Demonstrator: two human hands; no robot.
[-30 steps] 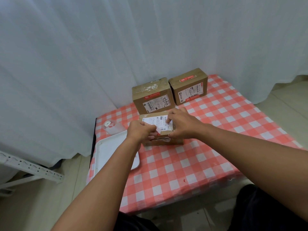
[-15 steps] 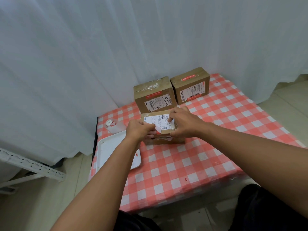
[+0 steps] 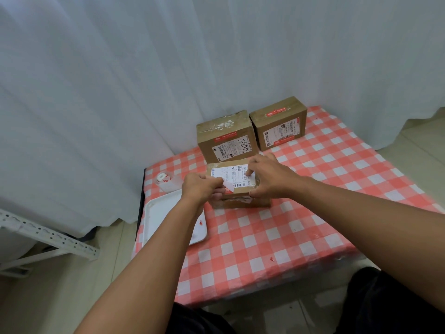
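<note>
Pinched between thumb and fingers of the left grip (image 3: 201, 187) is the lifted near-left corner of the shipping label (image 3: 231, 173), which curls up off the top of the front box (image 3: 240, 203). The right grip (image 3: 269, 177) lies spread over the right part of that box's top, with fingertips pressing on the label's right end and the thumb against the box's near edge, holding it down rather than closing round it.

The front box sits flat on the counter (image 3: 289, 225), which is covered in a red-and-white checked cloth. Most of the label is flat and stuck. Just behind the front box stands a second box (image 3: 226, 141), and behind it to the right a third box (image 3: 279, 124). A white tray (image 3: 168, 220) lies just left of the front box, partly under the left forearm, and a small roll (image 3: 166, 180) sits beyond the tray.

The step in hand looks like peeling the label off, and it is only just started. The next move probably calls for a slow, low pull toward the right, with the right grip bearing down so the box does not slide. A hurried tug could tear the paper.
</note>
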